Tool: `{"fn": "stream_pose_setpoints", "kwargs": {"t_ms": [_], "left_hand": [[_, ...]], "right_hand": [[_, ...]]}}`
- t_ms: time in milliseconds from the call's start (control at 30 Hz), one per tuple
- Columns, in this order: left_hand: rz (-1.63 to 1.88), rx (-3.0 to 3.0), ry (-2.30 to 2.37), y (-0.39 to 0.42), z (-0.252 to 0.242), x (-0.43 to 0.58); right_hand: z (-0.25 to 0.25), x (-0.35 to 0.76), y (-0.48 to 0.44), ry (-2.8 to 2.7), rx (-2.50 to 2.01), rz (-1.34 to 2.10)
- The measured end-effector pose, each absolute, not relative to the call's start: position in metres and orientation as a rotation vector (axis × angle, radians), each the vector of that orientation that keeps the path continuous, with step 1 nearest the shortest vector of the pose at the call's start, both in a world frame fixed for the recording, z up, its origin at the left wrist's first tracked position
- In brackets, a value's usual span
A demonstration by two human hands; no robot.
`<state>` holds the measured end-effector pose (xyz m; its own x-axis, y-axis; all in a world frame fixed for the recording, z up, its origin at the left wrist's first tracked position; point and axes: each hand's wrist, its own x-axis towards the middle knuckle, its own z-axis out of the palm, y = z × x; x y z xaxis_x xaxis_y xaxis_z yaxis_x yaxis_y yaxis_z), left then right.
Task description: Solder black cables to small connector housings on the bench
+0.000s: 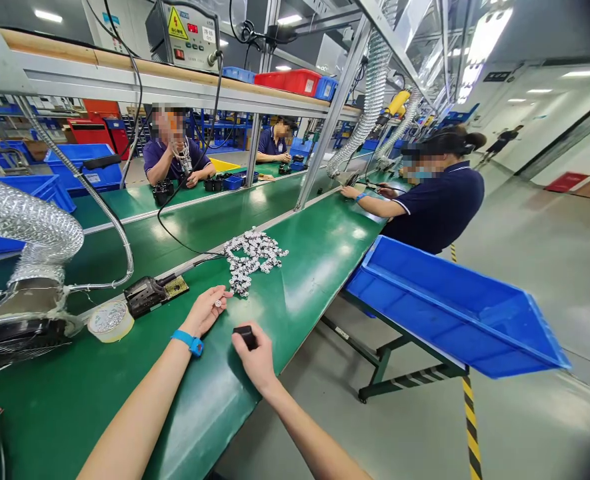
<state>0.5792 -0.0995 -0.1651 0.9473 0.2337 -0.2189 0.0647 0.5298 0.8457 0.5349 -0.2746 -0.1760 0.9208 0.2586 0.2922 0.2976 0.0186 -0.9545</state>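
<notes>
My left hand [209, 311], with a blue wrist strap [189, 342], is closed on a small white round part [219, 303]. Just beyond its fingertips spreads a pile of small white and black parts [257, 253] on the green bench [305, 267]. To its right, my right hand [256, 357] grips a black block-shaped piece [245, 337], held a little over the bench near its front edge. The underside of the block and some fingers are hidden. Left of my left hand lie a soldering iron holder [147, 295] and a tape-like roll [111, 321] with silvery bits in it.
A large blue bin [449, 300] stands at the right, against the bench edge. A co-worker [435, 193] sits beyond it; others work across the bench. At left, a flexible silver duct [39, 227] ends in a fan-like hood [19, 327]. A black cable [175, 237] hangs over the bench.
</notes>
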Motion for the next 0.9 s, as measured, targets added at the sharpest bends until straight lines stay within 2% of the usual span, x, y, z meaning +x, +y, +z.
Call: {"fn": "stream_pose_setpoints", "kwargs": {"t_ms": [167,467,633,900], "left_hand": [[0.216,0.804,0.406,-0.091,-0.161,0.533],[0.462,0.911,0.526,-0.113,-0.136,0.428],[0.746,1.386,0.672,-0.129,-0.129,0.388],[0.936,2.047,0.426,-0.128,-0.122,0.374]], "right_hand": [[-0.165,0.537,-0.261,0.039,-1.105,0.433],[-0.156,0.487,-0.236,0.068,-0.613,0.966],[-0.155,0.463,-0.230,0.071,-0.592,1.100],[-0.151,0.445,-0.223,0.086,-0.821,1.162]]}}
